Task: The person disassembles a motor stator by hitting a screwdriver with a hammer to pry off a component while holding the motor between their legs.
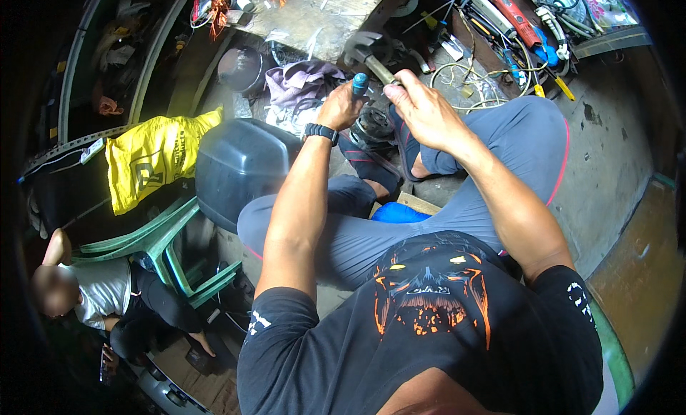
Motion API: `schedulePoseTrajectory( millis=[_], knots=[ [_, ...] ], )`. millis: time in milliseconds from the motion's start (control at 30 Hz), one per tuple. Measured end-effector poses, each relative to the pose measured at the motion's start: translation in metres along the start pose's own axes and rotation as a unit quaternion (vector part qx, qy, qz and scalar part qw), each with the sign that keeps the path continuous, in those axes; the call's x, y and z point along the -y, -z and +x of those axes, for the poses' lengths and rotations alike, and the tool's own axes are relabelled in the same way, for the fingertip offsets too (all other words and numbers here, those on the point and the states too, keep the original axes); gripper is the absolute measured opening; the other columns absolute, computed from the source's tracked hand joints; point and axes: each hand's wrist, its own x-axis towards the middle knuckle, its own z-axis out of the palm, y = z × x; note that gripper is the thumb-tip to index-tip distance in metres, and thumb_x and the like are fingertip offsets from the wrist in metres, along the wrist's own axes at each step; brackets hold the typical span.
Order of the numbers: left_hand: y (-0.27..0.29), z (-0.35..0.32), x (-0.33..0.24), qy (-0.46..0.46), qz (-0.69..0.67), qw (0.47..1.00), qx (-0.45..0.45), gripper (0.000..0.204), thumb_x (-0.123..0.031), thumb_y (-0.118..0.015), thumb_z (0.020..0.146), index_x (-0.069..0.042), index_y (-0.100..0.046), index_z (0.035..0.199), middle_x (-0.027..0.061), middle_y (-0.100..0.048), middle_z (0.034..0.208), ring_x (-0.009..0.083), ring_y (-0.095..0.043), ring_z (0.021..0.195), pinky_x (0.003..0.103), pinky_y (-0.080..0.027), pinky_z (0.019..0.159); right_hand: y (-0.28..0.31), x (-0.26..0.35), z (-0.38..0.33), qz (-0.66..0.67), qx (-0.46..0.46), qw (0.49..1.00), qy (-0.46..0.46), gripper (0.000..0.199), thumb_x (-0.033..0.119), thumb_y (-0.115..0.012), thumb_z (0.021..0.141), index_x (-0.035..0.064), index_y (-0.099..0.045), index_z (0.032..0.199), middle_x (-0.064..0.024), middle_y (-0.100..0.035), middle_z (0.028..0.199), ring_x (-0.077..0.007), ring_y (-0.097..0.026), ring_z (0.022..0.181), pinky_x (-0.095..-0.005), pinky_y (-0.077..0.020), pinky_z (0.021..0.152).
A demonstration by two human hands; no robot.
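My right hand (427, 111) grips the handle of a claw hammer (376, 66), its metal head raised up and to the left. Close beside it, my left hand (339, 109) is closed around a tool with a blue handle (360, 83), probably a screwdriver; its lower end is hidden by the hand. The hammer head is above the blue handle, apart from it. Just below the hands, a round metal part (372, 126), like a motor piece, rests between my feet. A purple cloth (304, 83) lies left of it.
A worn wooden board (314, 18) stands ahead. Tools and cables, with a red power tool (513, 15), crowd the far right. At left are a black plastic casing (246, 168), a yellow bag (157, 161) and a green chair (171, 247). Another person (107, 293) sits at lower left.
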Motion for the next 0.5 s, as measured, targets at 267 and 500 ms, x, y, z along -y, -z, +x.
schedulePoseTrajectory(
  millis=[267,500],
  knots=[
    [0.005,0.014,-0.022,0.039,0.014,0.999,-0.001,0.034,-0.022,-0.065,0.086,-0.003,-0.058,0.112,0.0283,-0.066,0.102,0.0456,-0.062,0.101,0.051,-0.05,0.087,-0.014,-0.019,0.013,-0.021,-0.052,0.998,0.028,0.034,0.039,-0.045,0.104,0.0054,-0.051,0.106,-0.0171,-0.062,0.074,-0.0364,-0.065,0.072,-0.0462,-0.0483,0.065],
    [-0.009,0.011,-0.001,0.017,0.062,0.998,-0.013,0.033,-0.022,-0.065,0.086,-0.001,-0.057,0.11,0.0288,-0.066,0.101,0.0464,-0.062,0.1,0.052,-0.05,0.086,-0.024,-0.032,0.02,-0.03,-0.007,0.999,-0.01,0.034,0.039,-0.044,0.104,0.0052,-0.048,0.11,-0.0276,-0.064,0.084,-0.049,-0.063,0.085,-0.0546,-0.0472,0.068]
  ],
)
